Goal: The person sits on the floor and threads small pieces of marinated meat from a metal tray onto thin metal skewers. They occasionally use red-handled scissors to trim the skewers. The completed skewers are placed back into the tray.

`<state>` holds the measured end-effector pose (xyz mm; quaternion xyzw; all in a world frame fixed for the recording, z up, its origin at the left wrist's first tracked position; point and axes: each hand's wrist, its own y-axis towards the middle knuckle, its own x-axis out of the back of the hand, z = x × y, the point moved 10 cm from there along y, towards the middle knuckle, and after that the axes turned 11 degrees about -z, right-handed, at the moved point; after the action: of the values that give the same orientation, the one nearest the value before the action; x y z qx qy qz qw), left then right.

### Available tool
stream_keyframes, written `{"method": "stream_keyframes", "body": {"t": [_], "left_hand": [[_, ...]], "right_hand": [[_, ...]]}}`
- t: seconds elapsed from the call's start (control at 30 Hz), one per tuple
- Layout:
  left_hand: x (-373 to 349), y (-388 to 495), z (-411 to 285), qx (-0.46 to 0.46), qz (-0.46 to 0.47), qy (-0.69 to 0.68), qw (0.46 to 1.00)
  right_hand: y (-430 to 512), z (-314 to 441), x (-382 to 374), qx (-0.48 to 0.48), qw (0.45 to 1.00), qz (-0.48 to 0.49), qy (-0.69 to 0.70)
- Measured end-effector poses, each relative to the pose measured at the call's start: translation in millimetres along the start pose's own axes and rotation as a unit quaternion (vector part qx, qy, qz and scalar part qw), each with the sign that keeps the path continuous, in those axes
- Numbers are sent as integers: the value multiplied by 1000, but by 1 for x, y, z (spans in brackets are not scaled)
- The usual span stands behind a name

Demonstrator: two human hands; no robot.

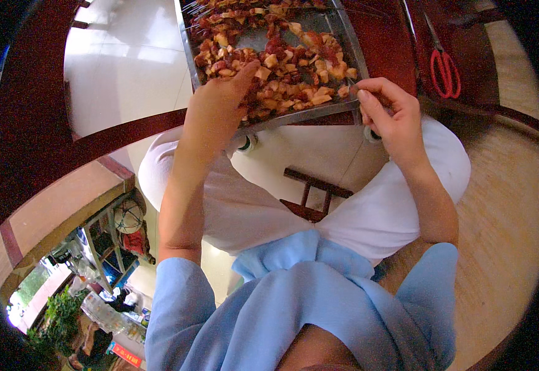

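A metal tray (276, 121) holds many small chunks of raw meat (292, 90), reddish and pale. Several thin metal skewers (197, 10) stick out at its far left corner, beside threaded meat. My left hand (223, 99) reaches over the tray's near left side into the chunks. Its index finger points forward, while the other fingertips are hidden, so what they hold cannot be seen. At the tray's near right corner, my right hand (390, 109) has thumb and forefinger pinched on what looks like a thin skewer, a meat chunk (343, 91) just left of the fingertips.
Red-handled scissors (445, 74) lie to the right on a dark red wooden surface (475, 55). My knees, in white trousers (371, 208), flank the near side of the tray. A wooden rung (318, 183) shows between them. Shelving (111, 241) and a plant (58, 306) appear at lower left.
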<state>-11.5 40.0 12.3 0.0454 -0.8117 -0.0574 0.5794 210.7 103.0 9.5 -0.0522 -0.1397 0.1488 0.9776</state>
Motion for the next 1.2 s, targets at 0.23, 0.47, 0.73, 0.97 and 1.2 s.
{"method": "stream_keyframes", "body": {"t": [0.23,0.47,0.73,0.97,1.2], "left_hand": [[9,14,11,102,6,-329,939],[4,35,26,230,-100,-756,605],[-4,57,28,200,-119,-832,504],[2,67,28,172,-149,-818,528],[26,58,57,215,-231,-375,871]], "right_hand": [[2,0,-2,23,1000,-10,7],[-6,-1,-14,9,1000,25,1],[-9,-5,-14,11,1000,29,-2],[-8,2,-7,18,1000,15,-7],[-3,1,7,18,999,-29,6]]}}
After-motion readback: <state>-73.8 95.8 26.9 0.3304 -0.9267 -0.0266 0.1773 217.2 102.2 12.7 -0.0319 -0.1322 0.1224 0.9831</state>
